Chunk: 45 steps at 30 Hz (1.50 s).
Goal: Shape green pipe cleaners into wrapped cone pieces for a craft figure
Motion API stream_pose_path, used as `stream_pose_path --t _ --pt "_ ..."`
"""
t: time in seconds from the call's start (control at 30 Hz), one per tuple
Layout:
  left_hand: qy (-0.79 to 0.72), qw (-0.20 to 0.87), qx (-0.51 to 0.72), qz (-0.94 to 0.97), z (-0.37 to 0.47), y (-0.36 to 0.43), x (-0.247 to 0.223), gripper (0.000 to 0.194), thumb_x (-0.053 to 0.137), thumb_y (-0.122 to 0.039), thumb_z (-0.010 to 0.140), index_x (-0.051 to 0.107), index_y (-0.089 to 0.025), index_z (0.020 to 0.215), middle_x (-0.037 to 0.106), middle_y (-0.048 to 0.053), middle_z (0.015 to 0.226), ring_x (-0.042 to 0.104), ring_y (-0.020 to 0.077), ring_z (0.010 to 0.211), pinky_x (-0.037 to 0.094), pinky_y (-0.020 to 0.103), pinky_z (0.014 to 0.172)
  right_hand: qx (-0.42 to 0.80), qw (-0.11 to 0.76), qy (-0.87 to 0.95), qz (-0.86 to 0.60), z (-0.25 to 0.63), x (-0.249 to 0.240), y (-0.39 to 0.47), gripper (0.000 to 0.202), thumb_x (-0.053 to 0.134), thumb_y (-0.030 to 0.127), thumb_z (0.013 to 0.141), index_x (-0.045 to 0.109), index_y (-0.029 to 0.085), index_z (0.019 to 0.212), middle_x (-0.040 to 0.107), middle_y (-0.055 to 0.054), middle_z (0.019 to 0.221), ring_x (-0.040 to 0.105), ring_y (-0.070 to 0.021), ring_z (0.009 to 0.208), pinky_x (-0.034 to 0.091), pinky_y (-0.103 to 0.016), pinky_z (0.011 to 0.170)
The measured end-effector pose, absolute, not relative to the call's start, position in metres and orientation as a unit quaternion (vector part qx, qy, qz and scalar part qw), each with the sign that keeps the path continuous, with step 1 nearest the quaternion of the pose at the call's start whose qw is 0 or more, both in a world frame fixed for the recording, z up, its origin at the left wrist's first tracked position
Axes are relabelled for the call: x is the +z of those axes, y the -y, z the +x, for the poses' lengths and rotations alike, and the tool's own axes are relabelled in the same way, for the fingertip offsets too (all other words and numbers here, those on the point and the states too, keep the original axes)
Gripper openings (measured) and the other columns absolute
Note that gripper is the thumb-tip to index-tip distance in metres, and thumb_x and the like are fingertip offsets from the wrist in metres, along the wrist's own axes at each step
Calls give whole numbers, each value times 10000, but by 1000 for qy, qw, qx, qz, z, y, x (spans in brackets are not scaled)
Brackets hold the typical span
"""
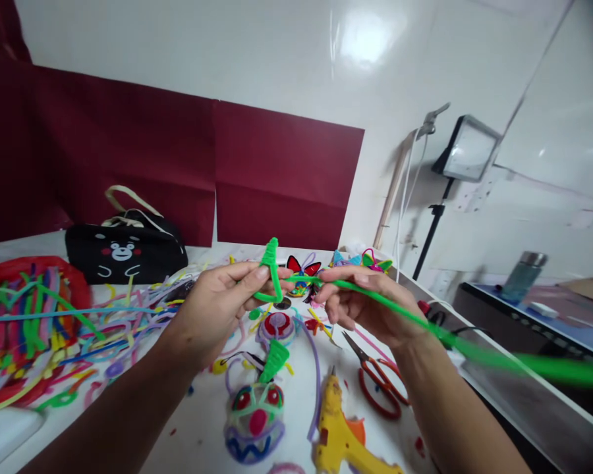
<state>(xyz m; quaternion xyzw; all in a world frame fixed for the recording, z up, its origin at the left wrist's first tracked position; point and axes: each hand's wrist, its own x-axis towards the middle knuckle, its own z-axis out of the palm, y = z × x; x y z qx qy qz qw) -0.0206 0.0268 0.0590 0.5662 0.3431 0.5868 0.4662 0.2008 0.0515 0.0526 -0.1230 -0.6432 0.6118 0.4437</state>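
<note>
A bright green pipe cleaner (277, 286) is pinched in my left hand (232, 289), its upper part wound into a small cone and its lower part bent into an open loop. From there the strand runs across to my right hand (360, 296), which grips it between thumb and fingers. Its long end trails off blurred past the right wrist. Below my hands lies a clown face (254, 418) of pipe cleaners with a red nose, blue zigzag mouth and green triangular hat (277, 359). A round red and purple piece (277, 326) lies behind it.
Orange-handled scissors (380, 385) and a yellow glue gun (333, 428) lie at the right. Heaped pipe cleaners (29, 316) fill the left, before a black bag (123, 253). A butterfly (304, 270) stands behind my hands. A bottle (524, 276) and lamp (472, 148) are far right.
</note>
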Motion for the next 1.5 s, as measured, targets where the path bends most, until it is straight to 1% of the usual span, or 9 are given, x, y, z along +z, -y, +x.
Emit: stream_pose_path --t 0.2,0.37,0.53,0.63,0.77,0.83,0.93,1.3,1.5 --pt "-355 418 560 620 -16 -18 59 212 610 -340 829 751 -188 873 755 57 814 667 185 686 560 295 665 589 518 616 -82 188 45 -51 278 631 160 758 674 207 1029 728 -40 875 642 -132 627 446 -232 512" --pt "-357 315 540 695 -16 -13 58 209 592 -320 845 753 -186 835 743 42 849 678 190 770 552 277 747 489 501 697 -158 176 38 -46 194 596 294 864 676 167 986 702 -52 796 630 -125 609 455 -247 529" --pt "-383 316 561 663 -22 -16 58 196 617 -363 820 689 -186 867 683 4 658 650 158 492 542 232 457 442 567 669 -188 181 41 -49 207 602 342 863 675 151 890 701 -61 779 636 -127 639 470 -236 536" --pt "-397 312 567 650 -24 -19 58 190 609 -358 827 664 -177 850 679 5 643 618 135 413 508 213 387 427 614 636 -190 191 48 -47 167 619 325 854 656 162 851 699 -42 744 626 -118 608 483 -232 527" --pt "-379 351 584 626 -22 -24 55 196 631 -320 815 678 -164 924 732 58 866 710 191 663 600 272 616 418 627 635 -171 199 54 -35 85 710 210 780 646 180 826 677 -2 679 619 -110 567 483 -219 506" --pt "-363 394 581 613 -20 -24 53 250 632 -299 819 665 -167 1029 728 79 995 711 228 845 594 312 760 409 613 653 -175 197 53 -29 79 708 201 782 655 183 837 684 -7 684 625 -114 574 486 -217 499" --pt "-339 444 564 608 -18 -21 52 286 617 -291 835 651 -194 1102 712 77 1089 674 241 993 561 314 853 369 602 678 -205 190 51 -20 69 698 205 793 677 193 858 701 -15 710 640 -117 606 498 -209 508" --pt "-282 549 511 598 -10 -10 59 247 530 -214 870 674 -175 1067 701 96 1132 667 257 1025 545 343 898 183 648 691 -263 184 48 -15 84 689 228 795 691 223 880 688 -18 779 642 -140 657 531 -271 590" --pt "-260 587 545 540 -9 -13 58 224 502 -165 857 696 -100 947 733 136 1020 678 290 992 536 402 917 118 646 703 -272 185 44 -15 77 673 230 804 686 219 879 685 -29 809 645 -161 684 529 -304 617"
